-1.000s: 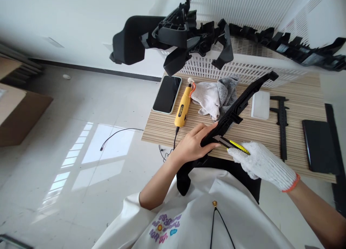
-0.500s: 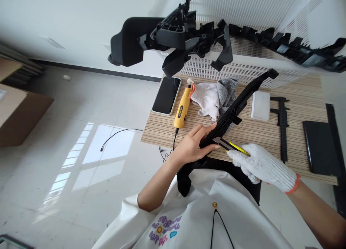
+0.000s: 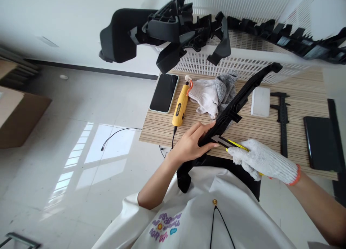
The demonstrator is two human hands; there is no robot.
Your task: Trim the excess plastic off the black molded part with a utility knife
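A long black plastic trim part [image 3: 232, 112] slants from my lap up over the table. My bare left hand [image 3: 193, 142] grips it near its lower middle, thumb on the near side and fingers on the far side. My right hand [image 3: 251, 157], in a white knitted glove with an orange cuff, is closed around a yellow and black utility knife [image 3: 235, 145]. The knife's blade [image 3: 218, 139] is out and lies at the part's edge, just above my left thumb. Whether the blade touches the plastic I cannot tell.
On the wood-grain table [image 3: 154, 130] lie a phone [image 3: 164, 93], a yellow rotary tool [image 3: 180, 105], a crumpled glove [image 3: 205, 96], a white box [image 3: 260, 102], a caliper [image 3: 283, 123] and a black flat device [image 3: 320, 142]. Behind, black plastic parts [image 3: 164, 29] overhang a white basket [image 3: 251, 58].
The view has shifted slightly, so the table and parts sit a little higher. Both hands keep their grips, and the knife blade stays near the left thumb.
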